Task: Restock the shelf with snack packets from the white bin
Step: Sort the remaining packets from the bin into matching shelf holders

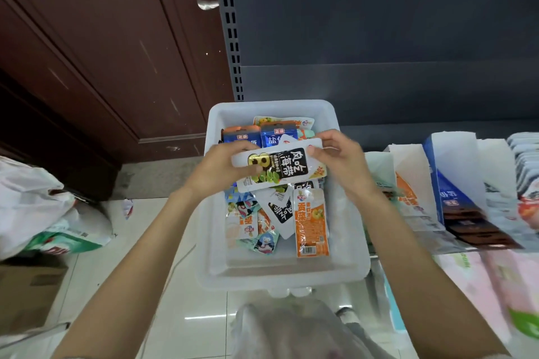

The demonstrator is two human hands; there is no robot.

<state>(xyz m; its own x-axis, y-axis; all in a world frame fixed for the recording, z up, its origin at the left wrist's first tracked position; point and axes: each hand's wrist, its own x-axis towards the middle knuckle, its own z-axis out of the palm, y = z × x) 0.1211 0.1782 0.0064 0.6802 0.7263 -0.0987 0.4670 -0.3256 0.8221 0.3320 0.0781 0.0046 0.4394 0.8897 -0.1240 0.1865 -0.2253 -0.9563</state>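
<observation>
A white bin point(347, 259) stands below me, holding several snack packets: blue ones point(278, 135) at the far end, an orange one point(310, 223) and small mixed ones nearer me. Over the bin I hold a white packet with a black label point(280, 169), or a small stack of such packets. My left hand point(221, 167) grips its left end and my right hand point(339, 154) pinches its right end. The dark grey shelf point(379, 90) rises behind the bin.
Open display boxes point(455, 189) of packets line the shelf to the right. Plastic bags point(38, 204) and a cardboard box point(29, 294) lie on the tiled floor at the left. A brown wooden cabinet point(102, 52) stands at the left, and a clear bag point(288, 329) is below me.
</observation>
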